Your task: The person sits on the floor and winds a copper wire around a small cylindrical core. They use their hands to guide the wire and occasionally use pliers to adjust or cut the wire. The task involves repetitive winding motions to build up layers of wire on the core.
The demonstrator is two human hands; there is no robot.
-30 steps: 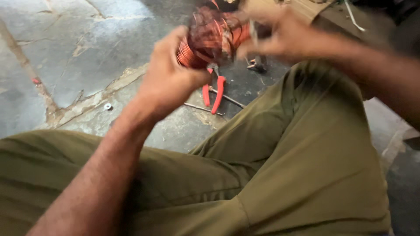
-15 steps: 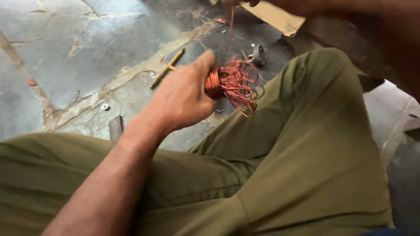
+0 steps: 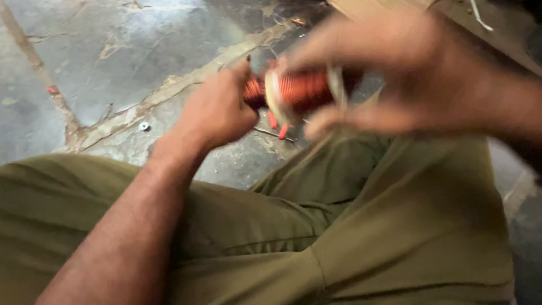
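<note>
Above my knees I hold a coil of copper-coloured wire [image 3: 299, 90] wound on a pale bobbin. My left hand [image 3: 217, 110] is closed on the coil's left end. The coil's right side rests in my right hand [image 3: 406, 79], which is blurred by motion, its fingers curled over and under the winding. My legs in olive trousers [image 3: 350, 226] fill the lower part of the view. Red plier handles [image 3: 276, 125] show on the floor just under the coil.
A cracked grey concrete floor [image 3: 113, 62] lies beyond my knees. A small metal washer [image 3: 144, 126] sits on it at the left. A thin metal rod [image 3: 271, 134] lies near the pliers. A cardboard piece [image 3: 372, 5] is at the top edge.
My right hand has come down from the top of the view and taken hold of the coil. The loose tangle of wire strands seen earlier no longer shows; the coil now looks tightly wound.
</note>
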